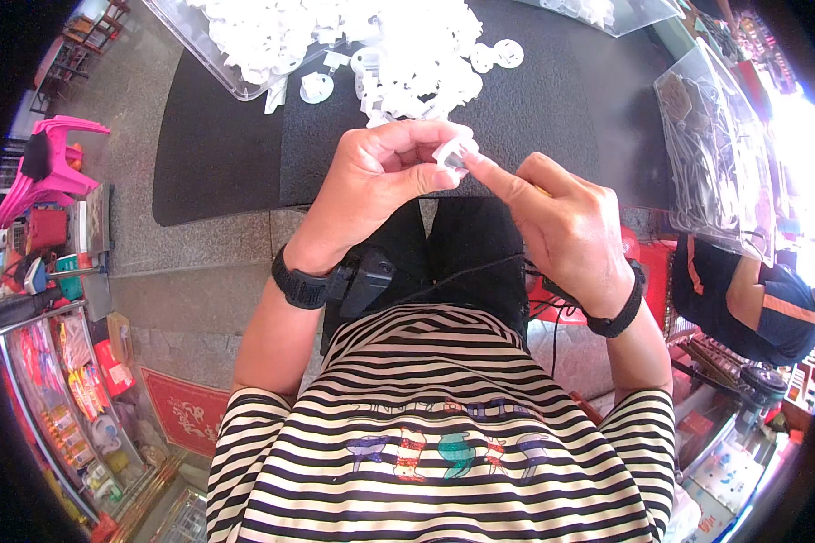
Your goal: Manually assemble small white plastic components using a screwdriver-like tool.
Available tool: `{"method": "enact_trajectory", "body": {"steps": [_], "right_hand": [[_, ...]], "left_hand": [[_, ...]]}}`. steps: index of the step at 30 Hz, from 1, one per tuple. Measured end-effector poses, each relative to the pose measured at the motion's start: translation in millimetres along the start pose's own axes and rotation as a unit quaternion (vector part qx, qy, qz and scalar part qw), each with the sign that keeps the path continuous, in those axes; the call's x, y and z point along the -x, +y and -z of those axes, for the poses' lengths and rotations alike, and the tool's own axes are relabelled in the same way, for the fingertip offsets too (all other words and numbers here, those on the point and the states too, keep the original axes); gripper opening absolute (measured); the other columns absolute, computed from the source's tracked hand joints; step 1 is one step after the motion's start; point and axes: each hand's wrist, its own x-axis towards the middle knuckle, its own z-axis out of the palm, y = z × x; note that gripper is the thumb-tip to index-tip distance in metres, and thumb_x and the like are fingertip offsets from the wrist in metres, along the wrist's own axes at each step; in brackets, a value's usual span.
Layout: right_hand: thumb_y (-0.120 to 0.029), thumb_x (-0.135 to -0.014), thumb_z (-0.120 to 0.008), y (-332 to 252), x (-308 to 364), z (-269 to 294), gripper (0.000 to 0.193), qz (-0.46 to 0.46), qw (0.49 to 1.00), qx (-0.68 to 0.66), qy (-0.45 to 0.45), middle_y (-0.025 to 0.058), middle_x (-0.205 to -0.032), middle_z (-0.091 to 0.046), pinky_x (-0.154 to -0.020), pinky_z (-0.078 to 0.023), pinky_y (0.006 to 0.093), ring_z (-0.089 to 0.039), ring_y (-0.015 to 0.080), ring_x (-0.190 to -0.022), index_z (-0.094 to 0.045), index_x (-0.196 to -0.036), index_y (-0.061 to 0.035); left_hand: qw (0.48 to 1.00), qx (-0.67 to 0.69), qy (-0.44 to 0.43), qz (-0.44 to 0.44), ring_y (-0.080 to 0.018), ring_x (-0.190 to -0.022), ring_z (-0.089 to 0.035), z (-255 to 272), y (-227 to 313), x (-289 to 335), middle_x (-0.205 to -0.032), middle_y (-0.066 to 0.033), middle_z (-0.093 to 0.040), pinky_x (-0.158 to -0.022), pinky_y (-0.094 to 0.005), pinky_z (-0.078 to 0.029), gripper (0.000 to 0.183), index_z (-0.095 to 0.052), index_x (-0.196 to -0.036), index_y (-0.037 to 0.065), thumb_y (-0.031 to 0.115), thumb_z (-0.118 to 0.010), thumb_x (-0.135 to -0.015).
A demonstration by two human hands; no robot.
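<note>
Head; white piece (453, 155) — between fingers (428, 179)

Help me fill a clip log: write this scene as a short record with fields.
Left hand: pinches a small white plastic part between thumb and fingers
Right hand: index fingertip at the same part; something yellow mostly hidden by the fingers
Table: dark top, bearing a heap of white parts
Table's left: clear bin with more white parts
Table's right: clear container of grey cables
Wrists: black band on each
</note>
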Motion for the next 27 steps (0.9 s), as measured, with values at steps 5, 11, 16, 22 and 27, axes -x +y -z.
{"method": "enact_trajectory", "body": {"steps": [5,11,16,22,27], "right_hand": [[0.003,-0.076,-0.065,-10,-6,12,0.049,-0.028,0.999,0.035,-0.024,0.0068,-0.068,-0.048,-0.051,-0.047,0.0337,-0.054,0.0226,-0.053,-0.069,-0.122,-0.0143],[0.004,-0.075,-0.063,-8,-1,14,0.05,-0.044,0.999,0.021,-0.008,0.008,-0.069,-0.047,-0.052,-0.046,0.0341,-0.053,0.0232,-0.053,-0.068,-0.121,-0.0133],[0.004,-0.075,-0.063,-11,-2,10,0.049,-0.047,0.999,0.017,-0.009,0.0064,-0.069,-0.047,-0.052,-0.046,0.0343,-0.053,0.0227,-0.054,-0.069,-0.121,-0.0144],[0.002,-0.076,-0.063,-20,0,6,0.05,-0.059,0.993,0.092,-0.034,0.0059,-0.072,-0.047,-0.052,-0.048,0.0358,-0.057,0.0234,-0.056,-0.067,-0.123,-0.0158],[-0.001,-0.078,-0.062,-29,-1,2,0.051,-0.077,0.984,0.138,-0.079,0.0064,-0.076,-0.049,-0.054,-0.049,0.0379,-0.06,0.0252,-0.058,-0.063,-0.127,-0.0177]], "left_hand": [[0.999,-0.02,0.024,-0.012,-0.0088,-0.09,-0.065,0,-3,2,-0.101,-0.0049,-0.07,-0.082,-0.0233,-0.054,0.033,-0.065,-0.118,-0.001,0.001,-0.072,-0.086],[0.999,-0.003,0.031,-0.032,-0.0101,-0.089,-0.065,1,-2,0,-0.1,-0.0064,-0.07,-0.083,-0.0246,-0.055,0.034,-0.065,-0.118,-0.001,0.0,-0.073,-0.085],[0.999,0.01,0.026,-0.03,-0.0108,-0.09,-0.065,0,-2,0,-0.1,-0.0073,-0.07,-0.083,-0.0254,-0.055,0.035,-0.064,-0.118,-0.002,-0.001,-0.073,-0.084],[0.999,-0.011,0.032,-0.024,-0.0122,-0.09,-0.067,-4,0,1,-0.101,-0.0086,-0.07,-0.083,-0.0259,-0.057,0.033,-0.065,-0.116,-0.004,-0.004,-0.072,-0.084],[0.998,-0.056,0.039,0.002,-0.0126,-0.089,-0.067,-11,-2,1,-0.1,-0.0098,-0.071,-0.083,-0.0261,-0.057,0.03,-0.066,-0.113,-0.004,-0.004,-0.071,-0.084]]}}
